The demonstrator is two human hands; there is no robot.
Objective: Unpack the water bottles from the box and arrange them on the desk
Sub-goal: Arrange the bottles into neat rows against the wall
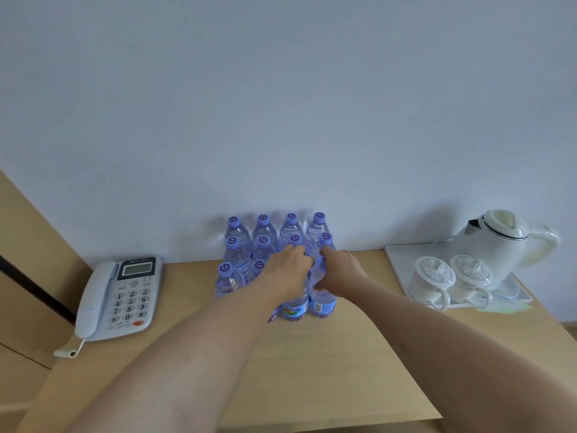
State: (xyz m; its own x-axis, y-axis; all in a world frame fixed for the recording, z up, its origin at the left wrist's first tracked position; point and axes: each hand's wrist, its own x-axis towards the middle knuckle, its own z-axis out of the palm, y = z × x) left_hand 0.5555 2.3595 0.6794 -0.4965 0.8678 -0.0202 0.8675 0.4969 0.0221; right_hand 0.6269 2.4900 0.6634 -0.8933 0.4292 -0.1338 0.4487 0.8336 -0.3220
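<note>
Both hands setting bottles into the block on the bench

Left hand [288, 270] and right hand [338, 270] each curl round a front-row water bottle [323, 303] in the cluster against the wall [281, 104], right of the phone [120, 296]. Full, thin, smooth plastic: weighty, squashy, best gripped mid-body.

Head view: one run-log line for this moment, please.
left hand: grips front-row clear plastic water bottle | right hand: grips neighbouring bottle | both standing on tan wooden desk | box: unseen

Count of things on the desk [312, 370]

Twelve water bottles [231, 281] at 12 o'clock, one telephone [120, 296] at 9, one kettle [499, 239] and two cups [432, 281] at 3.
</note>
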